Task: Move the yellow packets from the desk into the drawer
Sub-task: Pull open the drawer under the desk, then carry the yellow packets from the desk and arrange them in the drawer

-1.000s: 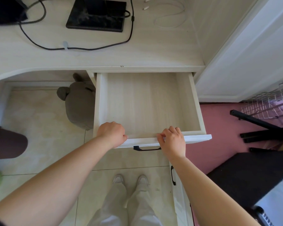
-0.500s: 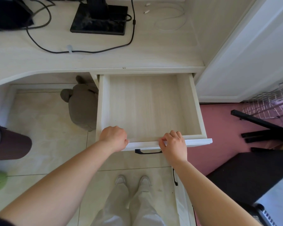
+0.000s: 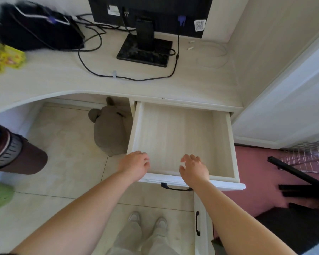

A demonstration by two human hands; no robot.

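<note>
The pale wooden drawer (image 3: 223,144) is pulled out from under the desk (image 3: 201,83), and nothing lies inside it. Yellow packets (image 3: 5,58) sit blurred at the desk's far left edge. My left hand (image 3: 133,164) hovers over the drawer's front left corner with loosely curled fingers, holding nothing. My right hand (image 3: 193,169) floats over the front rail near the black handle (image 3: 175,187), fingers apart and empty.
A monitor on a black stand (image 3: 145,50) and black cables (image 3: 92,57) occupy the desk's middle, with a dark bag (image 3: 35,32) at back left. A grey plush toy (image 3: 109,129) and a brown bin (image 3: 17,153) stand on the floor. A white cable coil (image 3: 212,57) lies at right.
Both hands have let go of the drawer's front rail and lifted over it. The view has tilted up, bringing the monitor and the yellow packets into sight.
</note>
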